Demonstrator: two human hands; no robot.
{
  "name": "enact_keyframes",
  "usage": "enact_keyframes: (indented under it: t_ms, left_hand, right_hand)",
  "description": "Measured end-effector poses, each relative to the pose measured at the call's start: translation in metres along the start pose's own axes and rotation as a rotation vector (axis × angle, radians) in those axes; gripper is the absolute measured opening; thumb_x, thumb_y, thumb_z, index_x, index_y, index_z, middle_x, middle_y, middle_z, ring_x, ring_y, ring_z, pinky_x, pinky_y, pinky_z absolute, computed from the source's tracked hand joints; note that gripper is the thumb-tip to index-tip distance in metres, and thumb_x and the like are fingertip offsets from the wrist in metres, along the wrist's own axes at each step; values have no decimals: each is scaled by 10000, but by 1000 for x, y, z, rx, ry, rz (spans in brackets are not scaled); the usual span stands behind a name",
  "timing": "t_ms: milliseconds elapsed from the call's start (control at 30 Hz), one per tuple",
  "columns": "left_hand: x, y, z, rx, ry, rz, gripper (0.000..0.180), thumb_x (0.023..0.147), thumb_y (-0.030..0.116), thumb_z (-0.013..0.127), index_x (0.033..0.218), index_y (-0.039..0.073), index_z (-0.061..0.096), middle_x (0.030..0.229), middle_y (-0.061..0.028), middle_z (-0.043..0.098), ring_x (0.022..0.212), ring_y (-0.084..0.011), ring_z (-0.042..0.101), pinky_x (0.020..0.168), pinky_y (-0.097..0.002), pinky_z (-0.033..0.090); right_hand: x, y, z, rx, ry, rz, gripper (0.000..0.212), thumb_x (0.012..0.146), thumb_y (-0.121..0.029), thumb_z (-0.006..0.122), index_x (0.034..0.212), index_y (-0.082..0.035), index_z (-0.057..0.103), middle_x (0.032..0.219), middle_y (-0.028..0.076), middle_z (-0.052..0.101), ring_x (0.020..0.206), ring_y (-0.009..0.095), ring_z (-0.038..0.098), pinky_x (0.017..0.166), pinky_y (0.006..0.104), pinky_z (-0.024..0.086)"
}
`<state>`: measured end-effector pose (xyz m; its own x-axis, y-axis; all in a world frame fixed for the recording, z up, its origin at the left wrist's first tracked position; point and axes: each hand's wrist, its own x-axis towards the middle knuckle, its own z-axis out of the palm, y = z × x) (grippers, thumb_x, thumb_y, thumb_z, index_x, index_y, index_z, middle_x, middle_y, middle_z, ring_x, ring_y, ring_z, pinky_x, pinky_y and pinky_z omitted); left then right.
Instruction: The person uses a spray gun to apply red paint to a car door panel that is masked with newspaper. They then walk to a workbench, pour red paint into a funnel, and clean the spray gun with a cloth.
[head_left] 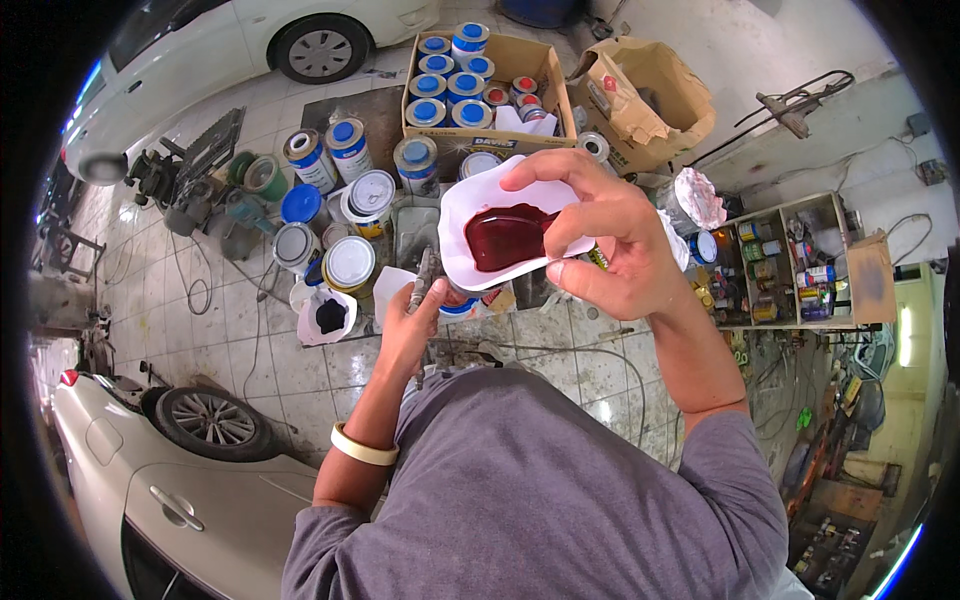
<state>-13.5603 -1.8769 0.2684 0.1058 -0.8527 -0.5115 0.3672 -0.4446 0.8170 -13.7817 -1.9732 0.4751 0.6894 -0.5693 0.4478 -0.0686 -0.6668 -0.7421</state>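
Observation:
My right hand point(615, 235) is raised, its fingers and thumb closed on the edge of a soft white paint cup point(462, 212). Dark red liquid paint point(510, 236) pools inside the tilted cup. Lower and to the left, my left hand point(412, 325) is wrapped round a thin, paint-crusted stick point(424, 275), held upright. A cream roll of tape point(362, 446) circles my left wrist. Beside that hand lies a white sheet point(392, 290). Further left stands another white cup point(340, 333) with near-black paint in it. The raised cup hides part of the bench behind it.
Behind are several paint cans point(350, 262), a cardboard box point(552, 75) of blue-capped tins and an open carton point(650, 100). Shelves point(785, 265) of cans stand at right. A white car point(230, 45) is at far left, a beige car point(180, 480) near left. A hose point(600, 352) crosses the tiles.

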Motion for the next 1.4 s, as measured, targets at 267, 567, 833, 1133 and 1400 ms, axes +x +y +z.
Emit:
enact_keyframes:
  t_ms: [267, 567, 833, 1133, 1400]
  left_hand:
    - [1, -1, 3, 21, -16, 10, 355, 1003, 282, 718, 1168, -6, 593, 732, 48, 448, 638, -72, 404, 567, -260, 320]
    - [2, 0, 4, 37, 1, -16, 560, 976, 311, 755, 1327, -69, 538, 729, 39, 467, 637, -78, 427, 574, -262, 340]
    - [2, -2, 5, 70, -24, 2, 582, 979, 327, 754, 1335, -72, 524, 724, 43, 465, 630, -75, 414, 573, -265, 335]
    - [1, -3, 6, 77, -36, -4, 778, 980, 352, 753, 1468, -129, 385, 739, 34, 471, 640, -75, 419, 574, -260, 337]
    - [-1, 1, 7, 92, -35, -22, 1027, 937, 434, 792, 1545, -175, 233, 769, 7, 494, 665, -92, 444, 587, -273, 359]
  right_hand:
    - [-2, -2, -6, -5, 28, 7, 97, 687, -22, 710, 747, -63, 645, 1304, 146, 652, 1243, 292, 605, 956, 382, 513]
    - [-5, -4, -7, 40, 87, -12, 103, 682, -26, 706, 750, -66, 640, 1303, 158, 659, 1227, 297, 629, 1018, 402, 481]
    - [-6, -7, -8, 33, 88, -3, 107, 677, -32, 705, 742, -69, 629, 1302, 153, 658, 1224, 304, 627, 1023, 407, 478]
    - [-8, -11, -10, 31, 99, 20, 108, 682, -47, 698, 751, -78, 621, 1311, 150, 657, 1230, 312, 615, 1047, 426, 461]
    - [-9, -14, -15, 19, 25, 63, 74, 687, -14, 614, 752, -49, 612, 1420, 243, 547, 1355, 365, 540, 1137, 491, 409]
